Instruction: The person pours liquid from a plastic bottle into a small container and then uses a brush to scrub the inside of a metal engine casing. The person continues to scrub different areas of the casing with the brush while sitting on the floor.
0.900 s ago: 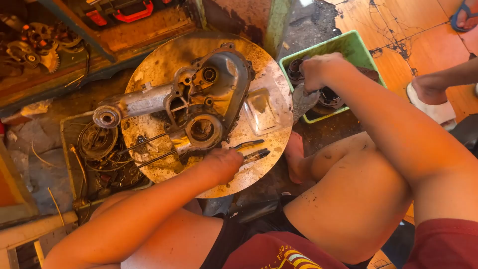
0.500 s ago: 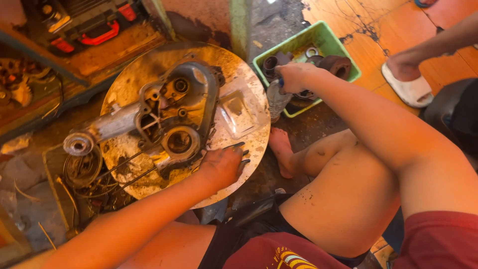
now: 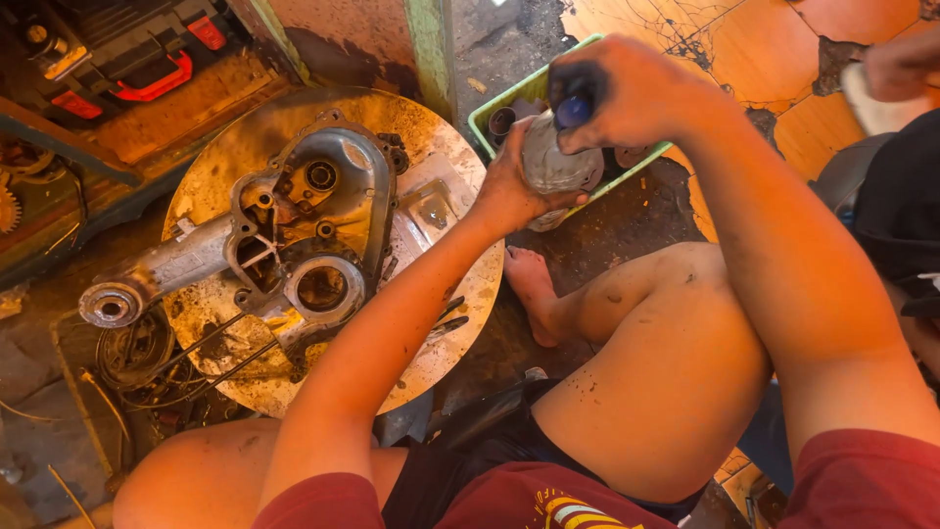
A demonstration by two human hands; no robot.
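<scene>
The left hand (image 3: 511, 191) cupped a rounded grey metal part (image 3: 554, 168) from below, fingers curled up around its underside. The right hand (image 3: 627, 93) came down on it from above, its grease-blackened fingers (image 3: 573, 83) pinching a small blue piece (image 3: 573, 111) against the top of the part. Both hands were closed in a grip, and the part was held in the air just over the near edge of the green plastic tray (image 3: 487, 110), to the right of the round metal plate (image 3: 235, 162).

On that plate lay the grey engine casing (image 3: 313, 230), its long arm reaching out to the left, with two thin tools (image 3: 446, 318) lying near the plate's right rim.

For this kind of hold, the lower hand did best as a steady cradle while the upper fingers did the fine work. With oily metal, a firm squeeze from below mattered. Whether the blue piece was a cap or a tool tip could not be made out.
</scene>
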